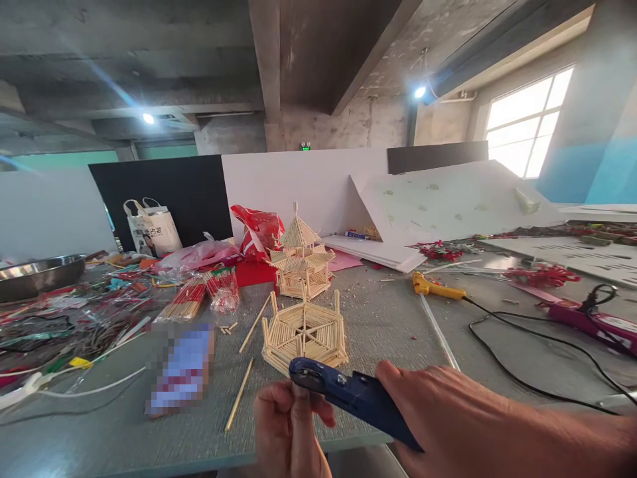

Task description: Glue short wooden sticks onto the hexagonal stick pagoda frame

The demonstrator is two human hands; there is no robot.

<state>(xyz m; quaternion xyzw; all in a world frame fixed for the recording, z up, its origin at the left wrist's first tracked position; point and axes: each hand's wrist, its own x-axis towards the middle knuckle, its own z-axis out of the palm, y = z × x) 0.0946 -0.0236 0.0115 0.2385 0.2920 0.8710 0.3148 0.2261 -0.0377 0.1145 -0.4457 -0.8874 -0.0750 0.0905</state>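
Note:
My right hand (448, 415) grips the handles of blue cutting pliers (348, 395), whose round head points left. My left hand (288, 431) is closed just under the pliers' head, fingertips pinched together; what it pinches is hidden. Just beyond the hands, a hexagonal base of wooden sticks (304, 335) lies on the grey table (388, 318). Behind it stands a tiered wooden-stick pagoda model (301, 255). Loose sticks (239, 395) lie to the left of the base.
A yellow glue gun (435, 287) with a black cable (522, 345) lies to the right. Stick bundles (184, 302), plastic bags, a red bag (259, 229), a tote bag (152, 229) and a metal basin (37, 273) crowd the left. White boards (448, 206) lean at the back.

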